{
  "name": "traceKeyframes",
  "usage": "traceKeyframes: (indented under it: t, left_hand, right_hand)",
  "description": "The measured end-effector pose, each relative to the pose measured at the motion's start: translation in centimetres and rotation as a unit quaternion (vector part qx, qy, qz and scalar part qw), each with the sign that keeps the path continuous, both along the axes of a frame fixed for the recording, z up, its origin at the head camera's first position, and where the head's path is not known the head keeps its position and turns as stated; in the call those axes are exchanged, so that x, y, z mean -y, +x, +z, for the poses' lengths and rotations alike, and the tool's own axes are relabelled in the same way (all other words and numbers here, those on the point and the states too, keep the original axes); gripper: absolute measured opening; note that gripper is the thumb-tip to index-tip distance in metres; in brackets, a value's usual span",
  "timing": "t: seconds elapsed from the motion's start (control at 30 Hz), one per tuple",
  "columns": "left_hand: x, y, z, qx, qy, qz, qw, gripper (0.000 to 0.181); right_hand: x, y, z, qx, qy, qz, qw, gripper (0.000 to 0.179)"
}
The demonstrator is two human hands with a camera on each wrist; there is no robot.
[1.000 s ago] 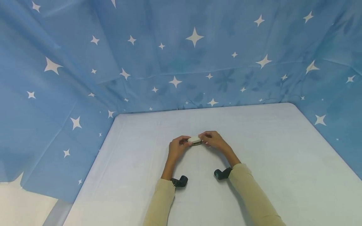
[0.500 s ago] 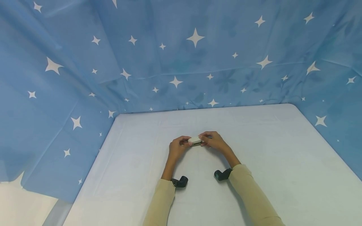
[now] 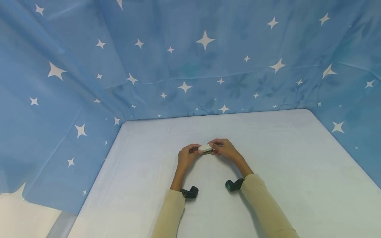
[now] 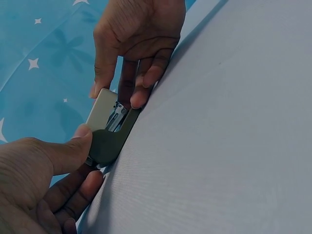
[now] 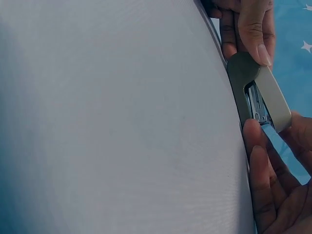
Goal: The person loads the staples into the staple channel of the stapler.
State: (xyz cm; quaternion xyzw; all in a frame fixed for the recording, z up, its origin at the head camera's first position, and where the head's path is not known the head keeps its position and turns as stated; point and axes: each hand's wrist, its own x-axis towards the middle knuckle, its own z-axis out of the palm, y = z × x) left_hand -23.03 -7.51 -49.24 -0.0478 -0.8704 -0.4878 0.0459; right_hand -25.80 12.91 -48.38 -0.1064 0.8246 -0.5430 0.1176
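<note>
Between the two hands is a small stapler (image 3: 204, 148) with a cream top and a dark green base. Metal parts show in the gap between its two halves in both wrist views. My left hand (image 3: 186, 156) pinches the rounded hinge end, its thumb on the side of the stapler (image 4: 108, 146). At the other end my right hand (image 3: 225, 148) grips the mouth, with the thumb by the cream top and fingertips at the green base, as the right wrist view shows on the stapler (image 5: 239, 73). The base sits at or just above the white surface; I cannot tell which.
A white-covered table (image 3: 143, 172) spreads under both arms. Blue curtains (image 3: 190, 66) with white stars stand along its back and sides. Each wrist wears a black camera, such as the left camera (image 3: 190, 192).
Both hands stay in place on the stapler. The head view has shifted very slightly; no other clear change shows.
</note>
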Motion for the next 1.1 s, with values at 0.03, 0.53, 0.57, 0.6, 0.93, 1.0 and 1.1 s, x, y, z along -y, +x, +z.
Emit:
traceKeyframes:
  t: [0.03,0.53,0.57,0.6,0.93,1.0,1.1]
  left_hand:
    - [-0.01,0.00,0.01,-0.001,0.000,-0.001,1.0000,0.024]
    - [0.05,0.10,-0.06,0.000,0.003,-0.009,1.0000,0.024]
    - [0.05,0.12,-0.05,0.001,0.005,-0.009,0.9999,0.024]
    - [0.06,0.12,-0.06,0.002,0.007,-0.009,0.9999,0.024]
    - [0.17,0.17,-0.01,0.004,0.004,-0.019,0.9998,0.027]
    - [0.16,0.15,0.06,0.006,0.004,-0.018,0.9998,0.027]
    - [0.19,0.15,0.08,0.003,0.004,-0.016,0.9999,0.026]
  right_hand:
    - [-0.02,-0.03,-0.04,-0.004,-0.005,0.002,1.0000,0.034]
    - [-0.44,-0.01,-0.20,-0.011,-0.004,0.021,0.9997,0.035]
    - [-0.47,0.00,-0.22,-0.008,0.001,0.020,0.9998,0.038]
    - [-0.49,0.00,-0.26,-0.003,0.003,0.016,0.9999,0.040]
    - [-0.53,0.02,-0.64,0.013,0.013,0.000,0.9998,0.046]
    - [-0.53,0.00,-0.71,0.010,0.016,-0.003,0.9998,0.046]
    - [-0.51,0.02,-0.73,0.006,0.018,-0.001,0.9998,0.046]
